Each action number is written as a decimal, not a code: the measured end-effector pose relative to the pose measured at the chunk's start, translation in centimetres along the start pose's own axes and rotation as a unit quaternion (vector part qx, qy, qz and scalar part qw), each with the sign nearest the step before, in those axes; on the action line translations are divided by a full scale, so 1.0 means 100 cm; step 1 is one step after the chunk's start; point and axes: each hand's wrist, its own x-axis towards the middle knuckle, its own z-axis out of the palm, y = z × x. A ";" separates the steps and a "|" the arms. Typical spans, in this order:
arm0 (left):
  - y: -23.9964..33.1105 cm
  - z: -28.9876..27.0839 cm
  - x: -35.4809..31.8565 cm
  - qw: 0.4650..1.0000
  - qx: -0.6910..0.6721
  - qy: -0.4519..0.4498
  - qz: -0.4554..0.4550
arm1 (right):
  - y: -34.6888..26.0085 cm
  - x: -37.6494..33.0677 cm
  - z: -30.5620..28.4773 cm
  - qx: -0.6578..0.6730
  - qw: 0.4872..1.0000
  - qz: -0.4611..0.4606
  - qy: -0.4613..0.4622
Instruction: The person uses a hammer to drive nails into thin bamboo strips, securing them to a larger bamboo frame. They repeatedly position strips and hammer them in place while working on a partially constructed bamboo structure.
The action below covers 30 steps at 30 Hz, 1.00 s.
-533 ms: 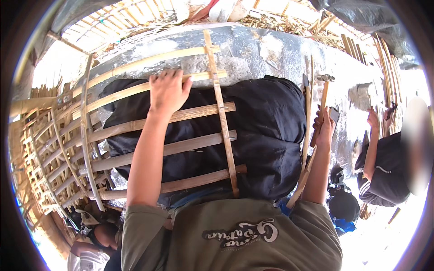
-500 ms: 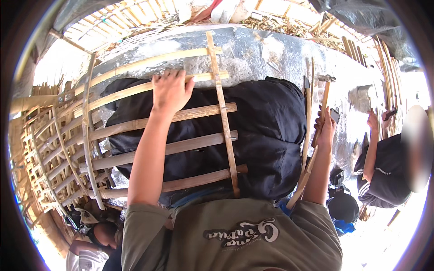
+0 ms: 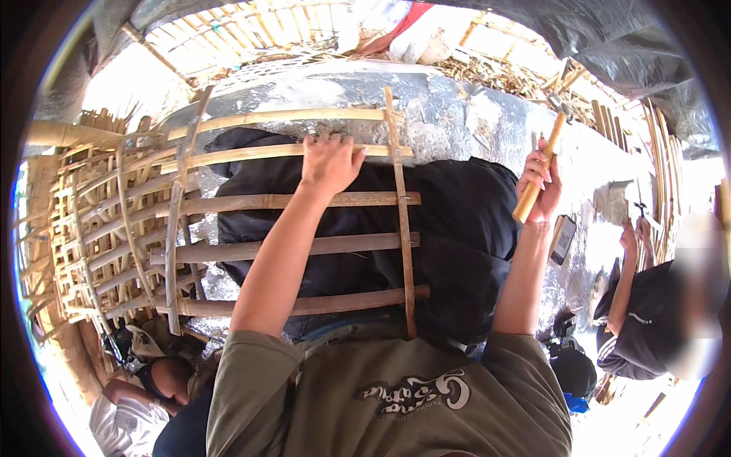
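Note:
A bamboo frame of several long slats lies across my lap, with crosspieces at both ends. My left hand has its fingers curled over the second slat from the far side. On the right, my right hand is wrapped round the wooden handle of a hammer, its metal head raised and pointing away from me. Black trousers cover my legs beneath the frame.
A lattice of woven bamboo extends on the left. A phone rests on the shiny ground sheet by my right forearm. One person sits at the right holding a tool, another at the lower left. Dark plastic sheeting hangs upper right.
My right hand has lifted the hammer, tilting its head away, and the phone now shows apart from the hand. My left hand stays on the same slat. The whole view has shifted slightly.

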 end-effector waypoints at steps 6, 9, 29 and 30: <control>-0.001 0.017 -0.006 0.998 -0.005 0.061 0.004 | 0.049 0.044 -0.045 0.154 0.988 0.016 0.022; -0.003 0.012 -0.003 0.998 0.013 0.062 0.007 | 0.049 0.047 -0.050 0.161 0.986 0.009 0.052; 0.001 0.003 0.003 0.999 0.007 0.043 0.006 | 0.050 0.049 -0.046 0.134 0.986 -0.009 0.103; -0.001 0.005 -0.003 0.999 0.009 0.047 0.004 | 0.055 0.047 -0.048 0.134 0.984 -0.011 0.118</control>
